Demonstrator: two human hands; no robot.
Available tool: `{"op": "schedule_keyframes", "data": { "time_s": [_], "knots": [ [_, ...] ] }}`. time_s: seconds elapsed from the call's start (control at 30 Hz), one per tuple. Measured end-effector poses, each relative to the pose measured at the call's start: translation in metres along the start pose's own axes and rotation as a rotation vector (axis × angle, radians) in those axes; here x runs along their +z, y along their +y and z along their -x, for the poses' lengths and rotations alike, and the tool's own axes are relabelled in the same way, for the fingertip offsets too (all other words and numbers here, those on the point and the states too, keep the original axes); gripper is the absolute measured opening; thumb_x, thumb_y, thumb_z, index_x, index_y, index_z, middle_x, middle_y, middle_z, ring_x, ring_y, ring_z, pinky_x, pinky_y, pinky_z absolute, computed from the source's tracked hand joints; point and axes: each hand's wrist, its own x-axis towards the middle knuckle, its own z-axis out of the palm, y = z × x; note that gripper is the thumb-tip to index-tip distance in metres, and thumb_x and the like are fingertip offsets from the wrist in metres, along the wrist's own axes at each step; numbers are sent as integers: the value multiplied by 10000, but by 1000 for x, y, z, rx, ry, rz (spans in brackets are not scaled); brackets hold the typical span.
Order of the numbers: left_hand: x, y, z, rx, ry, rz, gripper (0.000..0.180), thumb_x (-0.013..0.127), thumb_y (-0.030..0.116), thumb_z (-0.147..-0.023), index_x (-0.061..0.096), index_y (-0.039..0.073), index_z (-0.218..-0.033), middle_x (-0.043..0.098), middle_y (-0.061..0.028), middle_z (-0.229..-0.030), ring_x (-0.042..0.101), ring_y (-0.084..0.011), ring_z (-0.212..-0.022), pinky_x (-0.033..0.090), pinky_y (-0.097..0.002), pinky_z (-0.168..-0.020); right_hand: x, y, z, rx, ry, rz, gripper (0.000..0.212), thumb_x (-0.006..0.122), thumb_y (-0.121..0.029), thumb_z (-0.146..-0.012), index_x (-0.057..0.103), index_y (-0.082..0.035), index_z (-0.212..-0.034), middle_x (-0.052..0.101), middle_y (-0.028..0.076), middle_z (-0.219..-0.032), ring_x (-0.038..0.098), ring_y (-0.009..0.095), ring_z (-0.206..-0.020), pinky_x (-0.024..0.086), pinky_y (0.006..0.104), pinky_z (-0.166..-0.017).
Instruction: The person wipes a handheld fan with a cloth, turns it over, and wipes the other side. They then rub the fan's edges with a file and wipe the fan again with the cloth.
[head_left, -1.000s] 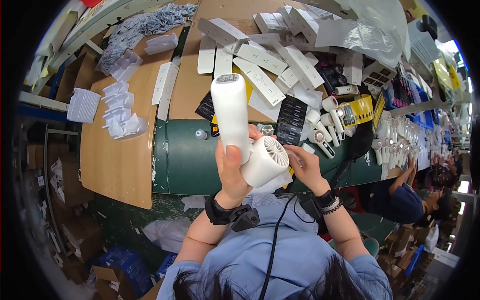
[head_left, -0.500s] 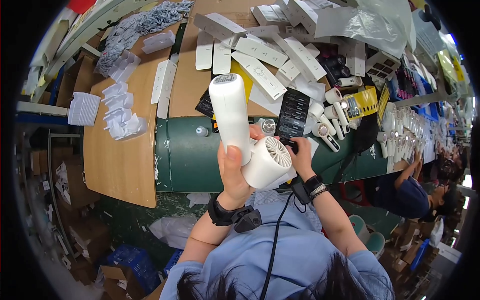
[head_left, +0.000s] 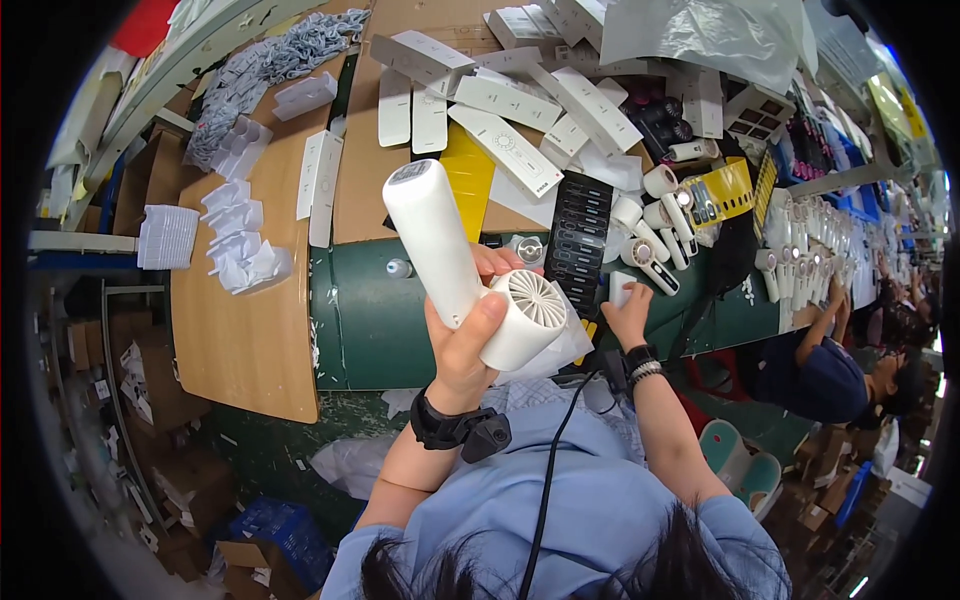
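White handheld fan (head_left: pixel 470 270) stays clenched in the left hand (head_left: pixel 465 345), while the right hand (head_left: pixel 630 312) has let go, now grasping a small white piece (head_left: pixel 620 288) just right of it.

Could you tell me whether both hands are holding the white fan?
No; only the left hand grips the white fan, while the right hand rests on the table.

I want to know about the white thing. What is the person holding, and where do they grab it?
The left hand grips a white handheld fan where handle meets head.

The hand-held fan (head_left: pixel 470 270) sits in the left hand (head_left: pixel 470 345), left of the right hand (head_left: pixel 630 315), above the conveyor belt (head_left: pixel 365 320).
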Motion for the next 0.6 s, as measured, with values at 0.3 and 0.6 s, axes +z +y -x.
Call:
{"op": "schedule_keyframes", "data": {
  "time_s": [0.3, 0.6],
  "knots": [
    [-4, -1, -9, -39, -41, -122, 260, 612, 173, -801, 483, 14, -962, 518, -111, -942, 518, -238, -978, 451, -394, -859, -152, -153, 7, -201, -279, -1026, 546, 552, -189, -702, 504, 13, -1207, 520, 186, -1186, 529, 262, -1026, 394, 322, -906],
    [6, -3, 1, 68, 13, -274, 388, 579, 327, -860, 465, -1, -1032, 571, -140, -941, 568, -235, -917, 459, -380, -832, -198, -254, 42, -1070, -24, -420, 401, 654, -56, -630, 634, -13, -1028, 562, 189, -1147, 543, 339, -939, 460, 402, -807]
  ]
}}
